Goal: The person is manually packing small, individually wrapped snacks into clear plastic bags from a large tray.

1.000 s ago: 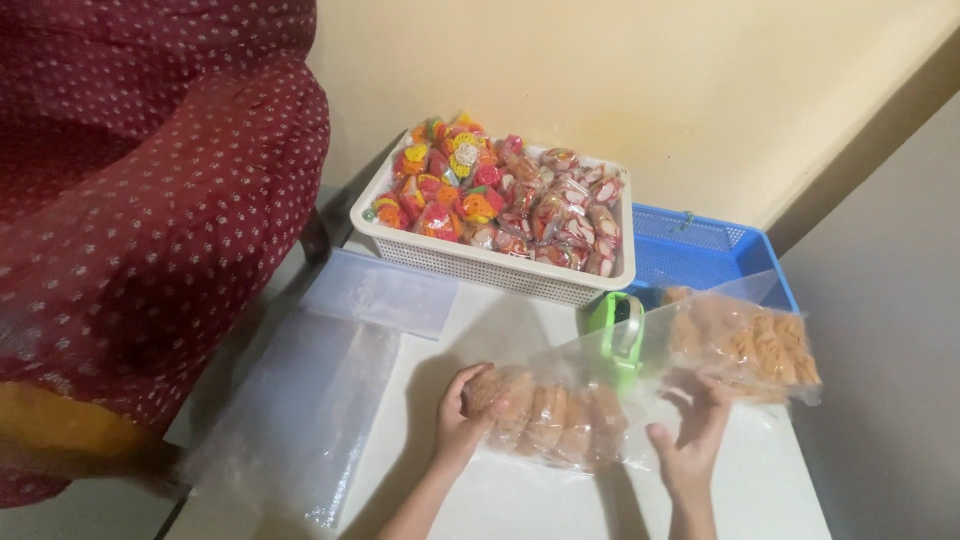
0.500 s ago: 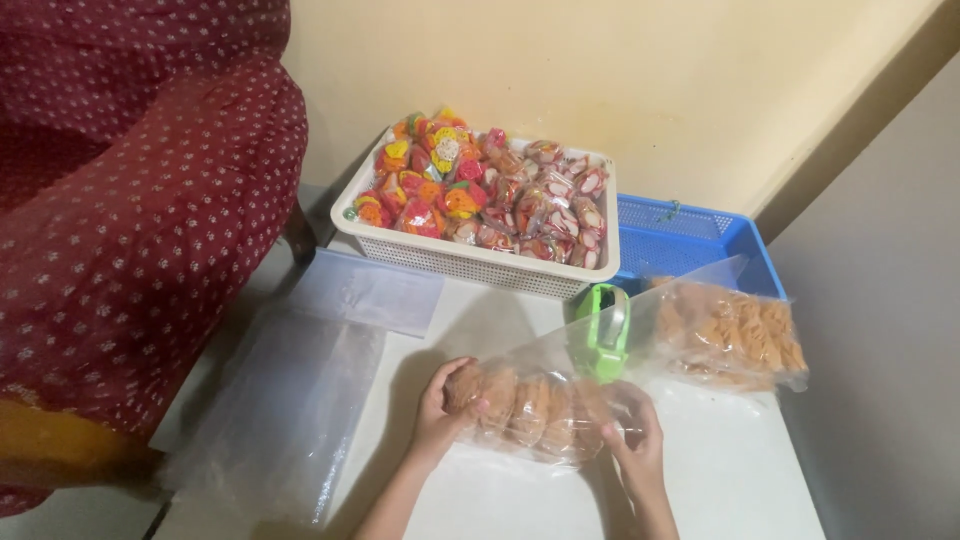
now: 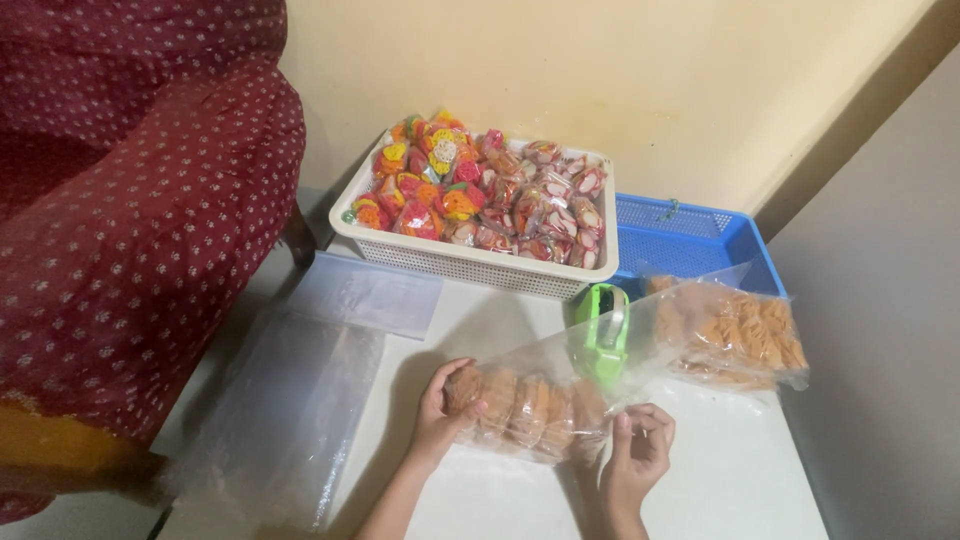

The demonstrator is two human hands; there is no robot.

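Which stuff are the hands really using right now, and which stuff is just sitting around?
In use:
- left hand, gripping one end of the clear bag of round brown snacks
- right hand, pinching the bag's other end

Just sitting around:
- green tape dispenser
- second bag of orange snacks
- white basket of colourful packets
- blue tray
- empty clear bags

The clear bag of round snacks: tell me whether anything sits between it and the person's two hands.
Nothing visible does. The left hand cups the clear bag of round snacks at one end; the right hand pinches its plastic at the other.
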